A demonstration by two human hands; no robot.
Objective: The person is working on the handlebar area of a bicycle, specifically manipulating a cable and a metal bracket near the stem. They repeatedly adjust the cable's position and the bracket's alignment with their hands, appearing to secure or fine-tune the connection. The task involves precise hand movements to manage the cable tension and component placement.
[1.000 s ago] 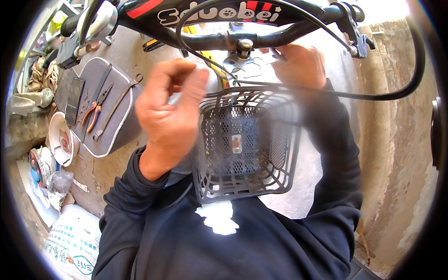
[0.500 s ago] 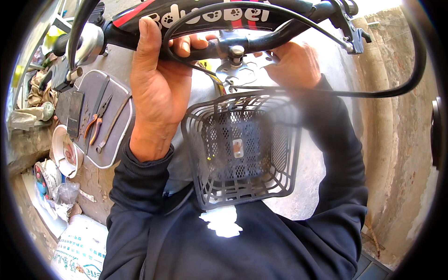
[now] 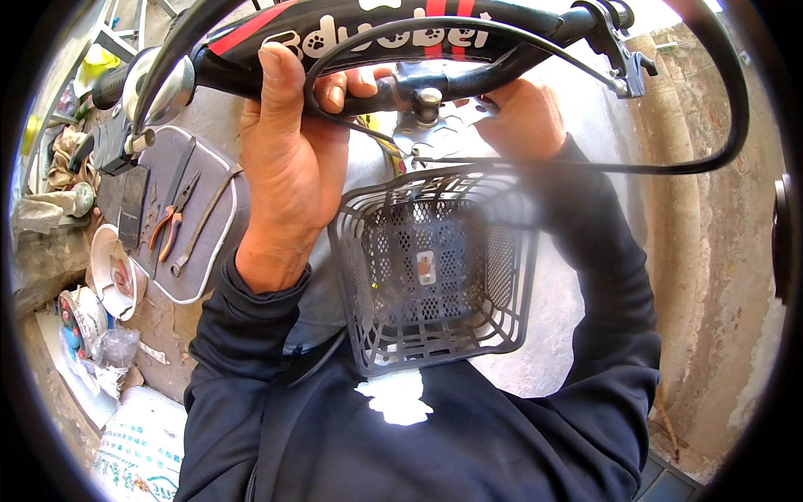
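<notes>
A black bicycle handlebar [image 3: 478, 79] runs across the top of the view, with a padded black and red cover [image 3: 393, 33] along it. My left hand [image 3: 293, 159] is closed on the handlebar left of the stem, its fingers curled round from behind and its thumb pointing up. Just right of the silver stem bolt [image 3: 429, 102], my right hand [image 3: 523, 121] is closed low under the bar. A small shiny metal piece shows at its fingertips; its kind is unclear, and the fingers are partly hidden. Below the stem is a black plastic basket [image 3: 355, 276].
At left, a grey mat [image 3: 201, 243] bears orange-handled pliers [image 3: 173, 222], a spanner [image 3: 205, 222] and a dark phone-like slab [image 3: 134, 201]. A white tub [image 3: 117, 272] stands beside it. Black cables [image 3: 740, 92] loop around the bar. A worn wall [image 3: 719, 276] rises at right.
The left end of the handlebar, with its bell and lever, has shifted slightly right and down. My left hand has moved with it; my right hand has moved slightly left.
</notes>
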